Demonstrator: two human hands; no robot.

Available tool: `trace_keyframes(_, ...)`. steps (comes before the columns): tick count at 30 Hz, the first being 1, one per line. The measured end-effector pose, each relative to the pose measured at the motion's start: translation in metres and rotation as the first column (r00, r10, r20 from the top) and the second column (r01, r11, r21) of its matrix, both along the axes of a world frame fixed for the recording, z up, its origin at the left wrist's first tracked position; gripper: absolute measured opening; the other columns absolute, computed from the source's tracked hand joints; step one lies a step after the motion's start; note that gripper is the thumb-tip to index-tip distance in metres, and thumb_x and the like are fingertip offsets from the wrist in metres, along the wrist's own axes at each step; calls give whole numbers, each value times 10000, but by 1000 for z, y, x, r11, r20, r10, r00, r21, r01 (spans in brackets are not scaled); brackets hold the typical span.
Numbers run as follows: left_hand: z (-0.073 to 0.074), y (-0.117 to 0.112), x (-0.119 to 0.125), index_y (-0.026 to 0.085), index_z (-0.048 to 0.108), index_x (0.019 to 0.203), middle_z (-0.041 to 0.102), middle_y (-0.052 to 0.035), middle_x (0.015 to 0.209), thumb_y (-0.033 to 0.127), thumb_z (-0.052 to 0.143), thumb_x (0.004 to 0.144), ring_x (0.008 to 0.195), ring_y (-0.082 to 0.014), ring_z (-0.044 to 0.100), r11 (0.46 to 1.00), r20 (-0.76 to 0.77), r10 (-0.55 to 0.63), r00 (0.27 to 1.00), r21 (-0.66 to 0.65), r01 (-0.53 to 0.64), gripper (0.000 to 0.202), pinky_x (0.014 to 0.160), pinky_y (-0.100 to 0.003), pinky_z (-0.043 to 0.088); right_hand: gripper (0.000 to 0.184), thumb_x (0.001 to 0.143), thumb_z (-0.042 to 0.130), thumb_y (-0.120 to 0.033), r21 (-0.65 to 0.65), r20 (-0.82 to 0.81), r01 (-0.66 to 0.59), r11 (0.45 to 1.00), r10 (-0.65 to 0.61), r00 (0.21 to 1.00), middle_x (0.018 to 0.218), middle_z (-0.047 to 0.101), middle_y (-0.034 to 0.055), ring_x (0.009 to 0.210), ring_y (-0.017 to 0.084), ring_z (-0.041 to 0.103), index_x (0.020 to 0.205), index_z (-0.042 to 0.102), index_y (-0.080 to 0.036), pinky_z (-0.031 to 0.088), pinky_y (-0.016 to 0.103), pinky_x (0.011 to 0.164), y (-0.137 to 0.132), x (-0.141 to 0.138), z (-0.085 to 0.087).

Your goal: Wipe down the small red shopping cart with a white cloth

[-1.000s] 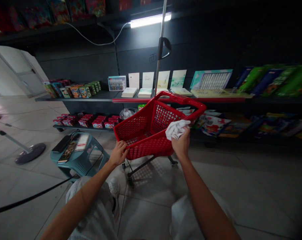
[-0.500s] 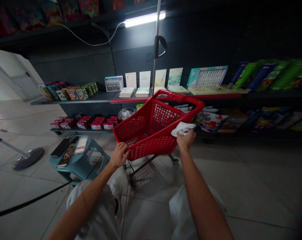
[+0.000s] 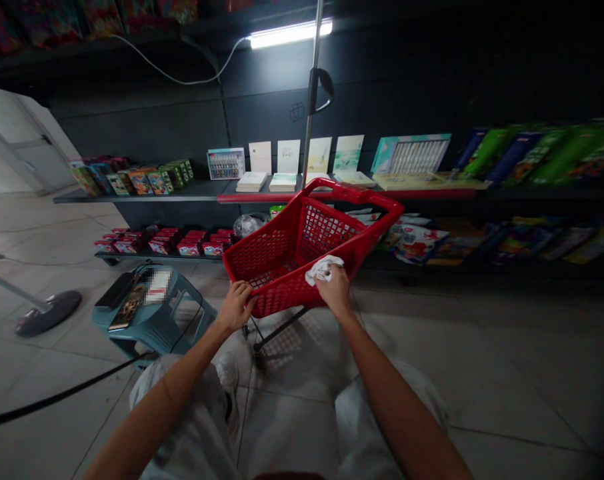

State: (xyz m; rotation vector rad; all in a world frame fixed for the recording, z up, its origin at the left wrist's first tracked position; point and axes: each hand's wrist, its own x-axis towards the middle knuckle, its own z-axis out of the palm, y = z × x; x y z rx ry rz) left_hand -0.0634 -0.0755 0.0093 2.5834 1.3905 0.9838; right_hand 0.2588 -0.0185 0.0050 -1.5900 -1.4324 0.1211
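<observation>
A red plastic shopping cart (image 3: pixel 289 293) stands before me on dark legs with casters, its basket walls perforated. My left hand (image 3: pixel 237 305) grips the cart's rim at the near left corner, fingers curled over the edge. In my right hand (image 3: pixel 335 291) is a crumpled white cloth (image 3: pixel 324 269), pressed against the upper edge of the cart's near side wall. The cart's raised handle (image 3: pixel 367 197) is up and to the right of that hand.
A teal plastic stool (image 3: pixel 182 313) at left bears a phone and other items. Behind the cart, a dark shelf (image 3: pixel 192 191) carries books, boxes and bags. A metal pole (image 3: pixel 309 133) rises behind the cart. A round-based stand (image 3: pixel 49 313) is at far left; a black cable (image 3: pixel 62 390) crosses nearby.
My right hand has slid the white cloth leftward and slightly down along the cart's near rim, away from the handle end. My left hand keeps its hold on the corner.
</observation>
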Motion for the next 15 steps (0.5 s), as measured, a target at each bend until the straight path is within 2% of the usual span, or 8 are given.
trace_keyframes(6, -1, 0, 2, 244, 617, 1148, 674, -85, 1143, 317, 464, 1058, 1258, -280, 517, 1000, -18, 22, 1000, -18, -23, 192, 1159, -572, 420, 419, 817, 697, -370, -73, -1, -176, 982, 176, 984, 1193, 653, 193, 1056, 308, 640, 1157, 662, -129, 514, 447, 1006, -25, -33, 6)
trace_keyframes(12, -1, 1, 5, 241, 603, 1173, 667, -85, 1162, 307, 458, 1056, 1233, -282, 518, 999, -16, 31, 999, -29, -32, 198, 1146, -568, 420, 365, 844, 693, -323, -113, -4, -214, 970, 215, 977, 1199, 631, 151, 1052, 288, 645, 1173, 646, -173, 523, 418, 985, -39, -55, 8)
trace_keyframes(15, -1, 1, 6, 243, 604, 1174, 662, -86, 1159, 301, 456, 1052, 1225, -285, 518, 999, -21, 28, 999, -27, -29, 200, 1143, -561, 417, 325, 828, 705, -281, -173, 28, -294, 940, 303, 953, 1188, 636, 126, 1056, 276, 654, 1134, 646, -186, 523, 387, 966, -51, -71, 8)
